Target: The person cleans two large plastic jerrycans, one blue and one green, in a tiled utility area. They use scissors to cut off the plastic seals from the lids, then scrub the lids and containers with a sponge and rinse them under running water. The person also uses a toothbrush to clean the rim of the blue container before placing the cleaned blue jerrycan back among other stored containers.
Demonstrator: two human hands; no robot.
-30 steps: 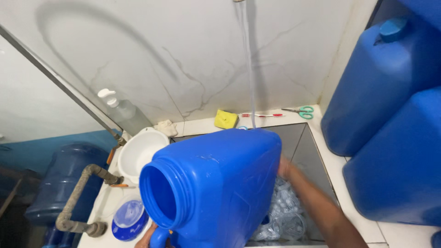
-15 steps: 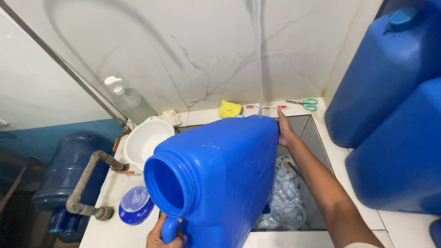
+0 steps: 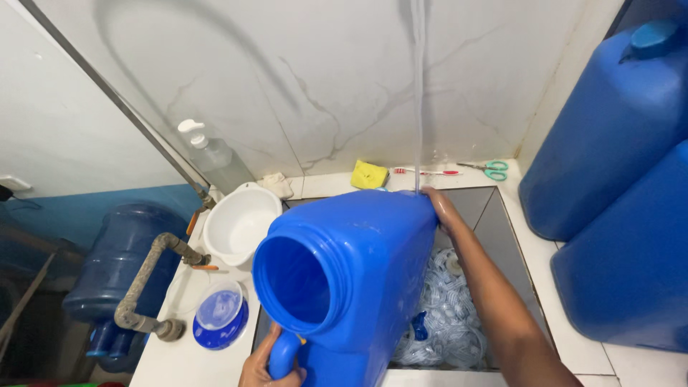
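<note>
A big blue plastic jerrycan (image 3: 358, 279) lies tilted on its side over a steel sink (image 3: 502, 215), its wide open mouth facing me. My left hand (image 3: 269, 367) grips the can's handle at the bottom edge of the view. My right hand (image 3: 438, 206) rests flat on the can's far upper corner, wet. A thin stream of water (image 3: 419, 93) falls from above onto that corner by my right hand. Clear plastic pieces (image 3: 448, 315) fill the sink under the can.
Two large blue jerrycans (image 3: 616, 143) stand at the right. On the left counter sit a white bowl (image 3: 240, 222), a blue lid (image 3: 218, 315), a pump bottle (image 3: 211, 158) and a rusty pipe (image 3: 154, 279). A yellow sponge (image 3: 369, 174), toothbrush (image 3: 426, 171) and scissors (image 3: 487, 169) lie by the wall.
The can has tipped a little further and come closer to me. My right hand slid up to the far top corner under the water stream.
</note>
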